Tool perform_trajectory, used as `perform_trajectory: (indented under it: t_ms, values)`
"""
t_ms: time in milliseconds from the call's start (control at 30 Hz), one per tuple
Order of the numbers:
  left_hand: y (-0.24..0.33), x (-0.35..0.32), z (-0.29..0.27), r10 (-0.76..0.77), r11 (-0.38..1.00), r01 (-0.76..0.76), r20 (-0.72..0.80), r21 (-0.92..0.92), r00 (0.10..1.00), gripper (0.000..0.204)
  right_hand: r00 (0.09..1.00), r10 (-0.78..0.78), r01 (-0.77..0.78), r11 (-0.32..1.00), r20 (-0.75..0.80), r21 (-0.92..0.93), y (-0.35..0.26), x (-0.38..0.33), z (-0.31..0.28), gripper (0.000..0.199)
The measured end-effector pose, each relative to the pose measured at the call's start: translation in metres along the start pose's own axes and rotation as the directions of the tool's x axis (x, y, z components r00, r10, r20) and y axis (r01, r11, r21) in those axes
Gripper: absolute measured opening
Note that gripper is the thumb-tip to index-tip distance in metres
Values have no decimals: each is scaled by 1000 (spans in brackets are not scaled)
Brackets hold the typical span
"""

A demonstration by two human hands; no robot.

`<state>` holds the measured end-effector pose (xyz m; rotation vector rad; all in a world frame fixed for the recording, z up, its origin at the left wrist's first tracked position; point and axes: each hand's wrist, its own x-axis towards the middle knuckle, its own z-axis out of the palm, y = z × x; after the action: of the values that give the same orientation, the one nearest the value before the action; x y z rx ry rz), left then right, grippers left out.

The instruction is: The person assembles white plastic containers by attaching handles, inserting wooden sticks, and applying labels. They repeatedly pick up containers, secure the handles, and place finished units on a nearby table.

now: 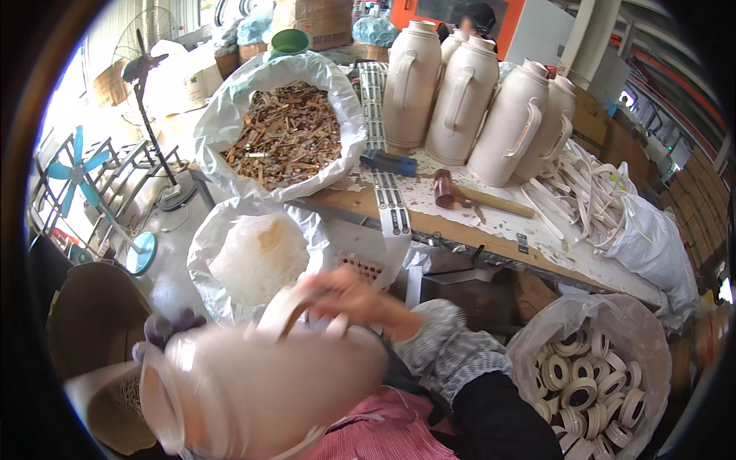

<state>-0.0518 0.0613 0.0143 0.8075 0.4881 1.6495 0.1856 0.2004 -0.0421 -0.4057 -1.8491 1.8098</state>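
Observation:
A cream thermos flask [276, 383] lies tilted on its side in front of me, its open round mouth toward the lower left. My right hand [353, 297], bare, is closed round its looped handle [287, 310]. At the flask's far side, close to the mouth end, my left hand [169, 328] in a grey glove presses its fingers against the body; most of that hand is hidden and it is smeared by motion. The flask is blurred too. Below it is a pink striped cloth [383, 429] over my lap.
Several cream flasks [464, 100] stand on the workbench [460, 234], beside a mallet [491, 201], a blue tool [389, 162] and cream strips [586, 192]. Bags hold brown scraps [287, 138], clear plastic [261, 257] and cream rings [583, 383]. A cardboard drum [96, 314] stands left; a person [479, 19] is behind.

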Motion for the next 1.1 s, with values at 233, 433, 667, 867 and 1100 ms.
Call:
perform_trajectory:
  t_ms: [233,433,667,867,1100]
  values:
    - [-12,-20,-89,-479,467,13,240,884,844,34,-54,-234,564,795,-971,-223,-113,-101,-117,31]
    - [-50,1,-87,-452,567,181,120,804,884,31,-217,-773,-114,627,-597,-771,-127,-145,-265,29]
    - [-51,-13,-95,-430,534,272,-20,800,903,30,-236,-926,-746,367,-296,-555,-77,-125,-411,48]
    - [-42,-76,-128,-292,583,506,-417,635,861,25,72,-981,-869,28,-182,-495,-43,-97,-343,51]
    - [-56,-169,-272,223,547,460,-651,699,725,22,847,-487,-267,-48,-210,-963,82,-14,-202,24]
